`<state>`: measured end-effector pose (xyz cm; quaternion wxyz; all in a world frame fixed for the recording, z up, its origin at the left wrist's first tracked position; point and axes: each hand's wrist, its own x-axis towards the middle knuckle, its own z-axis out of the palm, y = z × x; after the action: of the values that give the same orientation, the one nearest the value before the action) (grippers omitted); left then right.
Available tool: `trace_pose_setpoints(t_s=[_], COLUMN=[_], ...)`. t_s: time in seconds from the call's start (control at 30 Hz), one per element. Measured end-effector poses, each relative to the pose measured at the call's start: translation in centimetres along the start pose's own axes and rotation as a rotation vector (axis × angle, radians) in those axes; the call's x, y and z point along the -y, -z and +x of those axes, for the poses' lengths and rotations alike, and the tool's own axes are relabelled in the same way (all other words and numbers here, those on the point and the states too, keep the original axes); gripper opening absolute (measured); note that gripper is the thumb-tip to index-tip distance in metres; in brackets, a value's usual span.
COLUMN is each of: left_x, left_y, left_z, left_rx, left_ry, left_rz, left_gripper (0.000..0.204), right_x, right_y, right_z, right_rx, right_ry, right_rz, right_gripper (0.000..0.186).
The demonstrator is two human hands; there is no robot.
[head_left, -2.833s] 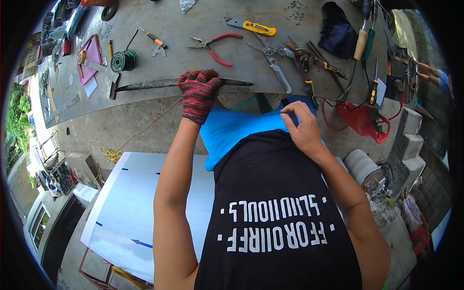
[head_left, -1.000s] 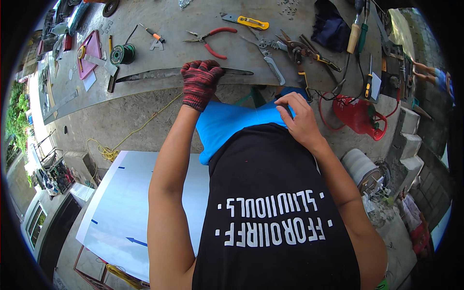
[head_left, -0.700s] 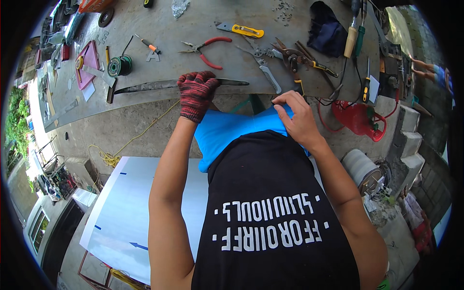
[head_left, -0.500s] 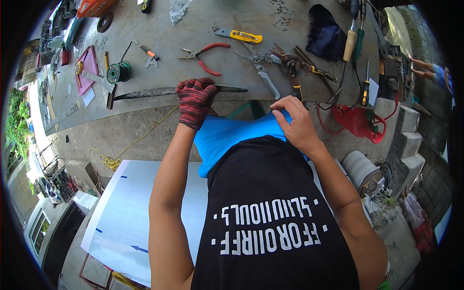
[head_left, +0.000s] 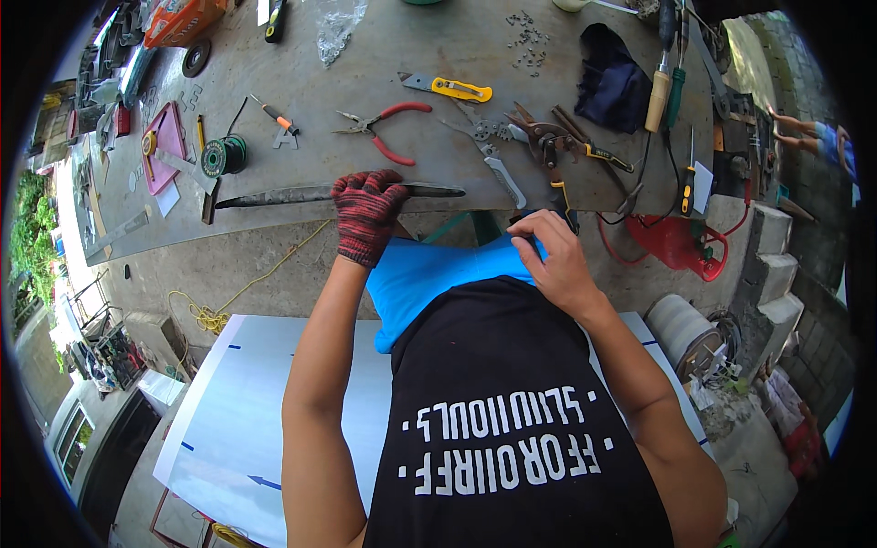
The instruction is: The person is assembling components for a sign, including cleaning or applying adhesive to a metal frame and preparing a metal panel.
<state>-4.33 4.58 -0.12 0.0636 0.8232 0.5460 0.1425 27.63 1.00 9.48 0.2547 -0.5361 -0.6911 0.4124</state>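
Note:
My left hand [head_left: 368, 216], in a red and black knitted glove, is closed over a long dark tapered strip [head_left: 274, 196] along the table's near edge. The strip's two ends stick out on either side of the fist; its middle is hidden. My bare right hand [head_left: 555, 256] is over the blue shorts [head_left: 438, 265] at my lap, fingers loosely bent, thumb apart, nothing seen in it. Beyond the hands lie red-handled pliers [head_left: 384, 128], a yellow utility knife [head_left: 457, 88], a folding-type grey knife [head_left: 502, 169] and tin snips [head_left: 544, 137].
On the metal table [head_left: 301, 82] are a green wire spool [head_left: 224, 155], a soldering iron [head_left: 274, 114], a pink set square [head_left: 164, 137], a dark cloth [head_left: 610, 82] and scattered small metal bits [head_left: 528, 38]. A red tank [head_left: 676, 239] stands right, a white panel [head_left: 247, 402] behind me.
The view has tilted slightly, so the table and its tools sit a little lower and more of the far side shows. Both hands keep nearly the same pose.

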Motion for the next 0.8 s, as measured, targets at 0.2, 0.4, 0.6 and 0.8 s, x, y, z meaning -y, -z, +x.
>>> trace_pose_setpoints(t_s=[0.2,0.4,0.6,0.8], left_x=[-0.1,-0.1,0.0,-0.1], left_y=[-0.1,0.1,-0.1,0.1], left_z=[0.3,0.1,0.0,0.2], left_rx=[-0.016,-0.043,-0.044,-0.029], left_ry=[-0.014,-0.013,-0.012,-0.002], left_rz=[-0.004,0.001,-0.005,0.003], left_gripper=[0.02,0.02,0.02,0.02], right_x=[0.4,-0.1,-2.1,-5.9], right_y=[1.5,4.6,7.8,8.0], right_z=[1.4,5.0,11.8,17.9], right_rx=[-0.062,-0.203,-0.372,-0.322], right_ry=[0.028,0.057,-0.003,0.0], right_rz=[-0.018,-0.083,-0.137,-0.297], right_gripper=[0.013,0.013,0.014,0.012])
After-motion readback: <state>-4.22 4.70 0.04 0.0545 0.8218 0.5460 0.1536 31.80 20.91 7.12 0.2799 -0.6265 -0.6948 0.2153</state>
